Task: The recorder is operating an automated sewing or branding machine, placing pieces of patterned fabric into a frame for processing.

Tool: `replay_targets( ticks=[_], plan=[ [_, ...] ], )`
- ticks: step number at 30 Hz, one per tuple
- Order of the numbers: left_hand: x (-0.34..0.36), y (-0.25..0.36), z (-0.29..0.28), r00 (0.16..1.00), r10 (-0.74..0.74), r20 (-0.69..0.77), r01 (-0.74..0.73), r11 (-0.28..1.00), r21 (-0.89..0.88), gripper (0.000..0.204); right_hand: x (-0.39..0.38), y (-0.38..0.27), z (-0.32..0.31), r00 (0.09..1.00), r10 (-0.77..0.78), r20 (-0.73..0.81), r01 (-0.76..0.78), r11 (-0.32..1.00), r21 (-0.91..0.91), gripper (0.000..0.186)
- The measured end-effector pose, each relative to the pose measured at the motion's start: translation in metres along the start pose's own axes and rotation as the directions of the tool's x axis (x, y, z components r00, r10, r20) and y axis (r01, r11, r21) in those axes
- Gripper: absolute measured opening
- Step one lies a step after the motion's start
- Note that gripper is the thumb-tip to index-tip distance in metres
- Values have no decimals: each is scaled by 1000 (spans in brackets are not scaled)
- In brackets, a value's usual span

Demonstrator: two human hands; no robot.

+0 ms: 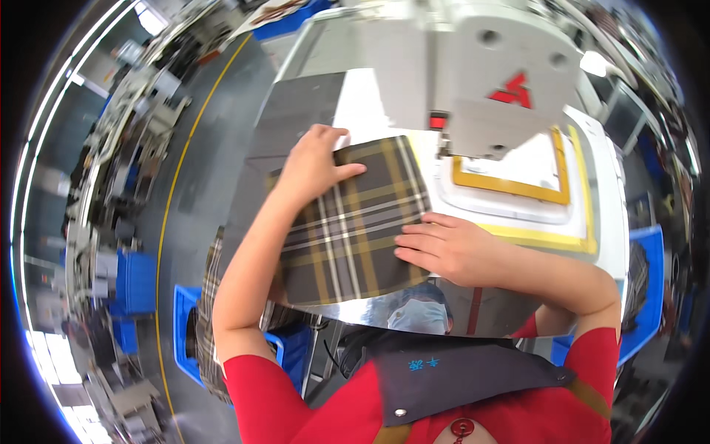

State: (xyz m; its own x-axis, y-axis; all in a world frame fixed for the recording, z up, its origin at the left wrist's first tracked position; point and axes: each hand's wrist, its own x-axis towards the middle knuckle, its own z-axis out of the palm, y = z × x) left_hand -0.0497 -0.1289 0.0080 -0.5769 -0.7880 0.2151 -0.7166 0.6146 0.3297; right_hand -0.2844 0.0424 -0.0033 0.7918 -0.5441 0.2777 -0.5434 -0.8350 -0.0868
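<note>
A piece of dark plaid fabric (347, 222) with yellow and white stripes lies on the machine table, left of the sewing head. My left hand (319, 159) rests on its upper left edge, thumb apart from the fingers. My right hand (436, 248) lies on its right edge with fingers outstretched. To the right of the fabric, a yellow rectangular frame (510, 189) sits inside a white template with yellow borders beneath the grey machine head (499, 74). A shiny metal plate (355, 311) shows under the fabric's front edge.
A blue bin (185, 333) with plaid pieces stands low at the left, another (642, 296) at the right. Beside the table runs an aisle (188, 163) with a yellow floor line. Workbenches (122, 192) with equipment line the far left; a blue tray (288, 22) sits behind.
</note>
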Motion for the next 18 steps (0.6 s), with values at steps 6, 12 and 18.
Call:
replay_targets(
  ticks=[6,12,18],
  plan=[
    [55,13,-7,884,-103,457,233,943,-239,41,-15,13,1,994,16,-109,-18,1000,-17,36],
    [66,33,12,983,62,173,3,935,-353,37,-33,17,-4,991,110,-77,-117,989,-91,36],
    [76,26,25,980,151,130,-129,978,-164,39,-40,14,-13,982,187,11,-184,975,-127,41]
  ],
)
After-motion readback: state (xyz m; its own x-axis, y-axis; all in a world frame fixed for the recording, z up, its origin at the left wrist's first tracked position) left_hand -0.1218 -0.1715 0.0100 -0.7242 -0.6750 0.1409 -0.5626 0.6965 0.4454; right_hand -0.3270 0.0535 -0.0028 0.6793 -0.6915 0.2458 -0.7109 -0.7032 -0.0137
